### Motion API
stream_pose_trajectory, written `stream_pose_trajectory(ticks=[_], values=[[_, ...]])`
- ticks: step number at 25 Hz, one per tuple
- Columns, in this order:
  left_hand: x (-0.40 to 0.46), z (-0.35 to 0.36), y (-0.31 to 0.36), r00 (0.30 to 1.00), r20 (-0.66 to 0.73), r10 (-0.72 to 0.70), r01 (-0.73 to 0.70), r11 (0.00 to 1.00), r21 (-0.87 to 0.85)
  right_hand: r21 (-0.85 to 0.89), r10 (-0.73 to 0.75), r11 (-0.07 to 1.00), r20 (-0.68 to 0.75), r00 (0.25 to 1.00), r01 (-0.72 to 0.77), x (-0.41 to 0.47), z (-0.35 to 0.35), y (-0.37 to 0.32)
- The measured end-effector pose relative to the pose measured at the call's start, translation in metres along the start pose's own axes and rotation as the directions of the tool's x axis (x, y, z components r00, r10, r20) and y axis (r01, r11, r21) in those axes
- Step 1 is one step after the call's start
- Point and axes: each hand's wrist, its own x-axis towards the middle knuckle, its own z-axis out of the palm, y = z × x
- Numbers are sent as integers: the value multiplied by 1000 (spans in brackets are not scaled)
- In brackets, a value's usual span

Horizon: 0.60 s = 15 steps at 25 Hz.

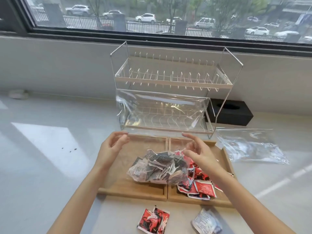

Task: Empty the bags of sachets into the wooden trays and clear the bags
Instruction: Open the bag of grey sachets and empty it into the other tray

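Observation:
Two wooden trays lie side by side in front of me, the left tray (118,190) and the right tray (224,159). A clear plastic bag (162,110) rests on the left tray, its lower end full of grey and black sachets (157,168). Its empty upper part stands up in front of the rack. My left hand (113,146) pinches the bag's left edge. My right hand (199,156) holds its right side, above a pile of red sachets (200,186) in the right tray.
An empty clear bag (249,147) lies on the counter right of the trays. A two-tier wire dish rack (168,78) stands behind them, with a black tissue box (231,114) to its right. A loose red sachet (153,220) and a grey sachet (207,222) lie near me.

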Motion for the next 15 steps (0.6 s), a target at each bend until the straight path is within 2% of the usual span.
stream_pose_trajectory(ticks=[4, 11, 13, 15], values=[[10, 4, 22, 1000, -7, 19, -20, 998, -67, 31, -44, 999, 26, 999, 43, -1, -2, 1], [18, 14, 49, 991, -41, 125, -129, 987, -101, 168, -55, 983, -87, 995, 69, 6, -22, -14], [18, 18, 51, 989, -29, 146, -149, 985, -93, 192, -67, 975, -225, 972, 112, 12, -32, -25], [19, 21, 53, 984, -25, 177, -178, 981, -83, 121, -145, 967, -456, 878, 222, 21, -44, -44]])
